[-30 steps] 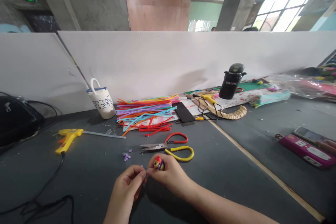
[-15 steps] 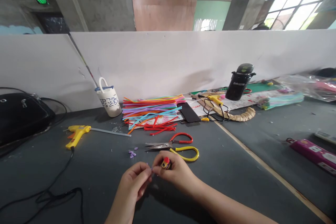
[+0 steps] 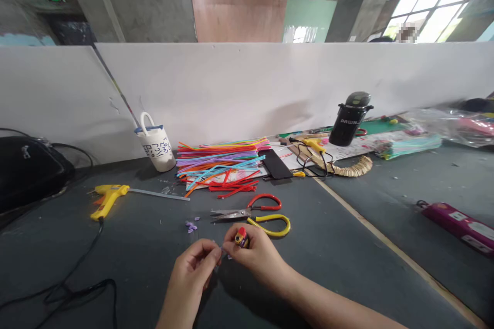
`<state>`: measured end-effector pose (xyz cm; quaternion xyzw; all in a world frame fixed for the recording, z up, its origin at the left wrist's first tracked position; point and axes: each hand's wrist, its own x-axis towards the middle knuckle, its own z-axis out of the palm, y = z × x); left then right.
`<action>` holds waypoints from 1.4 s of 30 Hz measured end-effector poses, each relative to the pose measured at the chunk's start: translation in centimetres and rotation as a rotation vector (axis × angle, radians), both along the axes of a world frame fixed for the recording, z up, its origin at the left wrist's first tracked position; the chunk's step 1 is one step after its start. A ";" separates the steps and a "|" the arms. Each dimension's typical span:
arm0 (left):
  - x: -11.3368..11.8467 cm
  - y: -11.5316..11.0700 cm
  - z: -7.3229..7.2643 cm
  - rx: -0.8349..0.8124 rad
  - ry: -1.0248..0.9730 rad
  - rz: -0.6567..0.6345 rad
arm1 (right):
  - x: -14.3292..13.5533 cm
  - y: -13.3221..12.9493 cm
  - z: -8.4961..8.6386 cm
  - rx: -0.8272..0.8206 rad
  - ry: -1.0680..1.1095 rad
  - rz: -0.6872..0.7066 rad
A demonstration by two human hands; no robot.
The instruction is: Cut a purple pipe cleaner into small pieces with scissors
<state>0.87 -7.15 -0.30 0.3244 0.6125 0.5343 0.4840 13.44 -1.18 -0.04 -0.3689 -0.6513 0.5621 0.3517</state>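
My left hand [image 3: 196, 272] pinches a tiny purple piece at its fingertips, low in the middle of the view. Touching or nearly touching it, my right hand [image 3: 254, 252] is closed around a lighter [image 3: 242, 237] with a red top. A bit of purple [image 3: 229, 257] shows under the right fingertips. Scissors [image 3: 235, 214] with one red and one yellow handle lie just beyond the right hand. Several small purple pieces [image 3: 191, 226] rest on the dark table to the left of the scissors.
Coloured pipe cleaners [image 3: 224, 162] lie behind the scissors, beside a black phone [image 3: 278, 165]. A yellow glue gun [image 3: 110, 199] with a cord is at the left. A white cup [image 3: 156, 148], black bottle [image 3: 349, 121] and purple packet [image 3: 457, 226] stand or lie farther out.
The view has shifted slightly, so things sit a little further left. A purple bit now shows beneath the right fingertips. Both hands keep nearly the same pose. A blurred head appears beyond the partition.
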 end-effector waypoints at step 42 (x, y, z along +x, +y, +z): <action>-0.7 -0.5 0.2 0.070 0.154 -0.126 | 0.7 0.3 0.3 0.154 0.008 0.033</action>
